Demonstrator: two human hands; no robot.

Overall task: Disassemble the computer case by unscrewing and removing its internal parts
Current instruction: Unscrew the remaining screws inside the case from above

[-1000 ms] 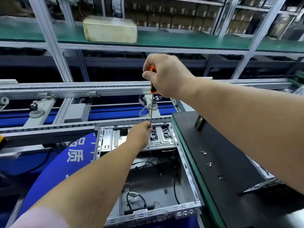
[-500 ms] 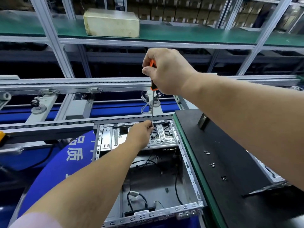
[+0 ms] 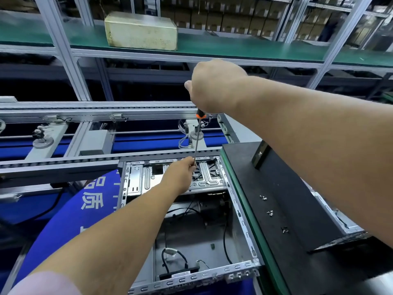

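On the conveyor bench the computer case (image 3: 240, 209) lies open, loose screws (image 3: 269, 212) beside it; my right hand (image 3: 212, 86) grips the screwdriver (image 3: 197, 137), left hand (image 3: 180, 177) pinching its shaft over the still-mounted drive bracket (image 3: 204, 177).

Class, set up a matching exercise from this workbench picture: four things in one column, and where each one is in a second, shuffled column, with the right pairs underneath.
Things:
1. screwdriver
2. loose screws
3. yellowed box
4. computer case

Places:
A. on the green upper shelf
B. on the black panel
C. held by both hands
D. lying open below the hands

Pairs: 1-C, 2-B, 3-A, 4-D
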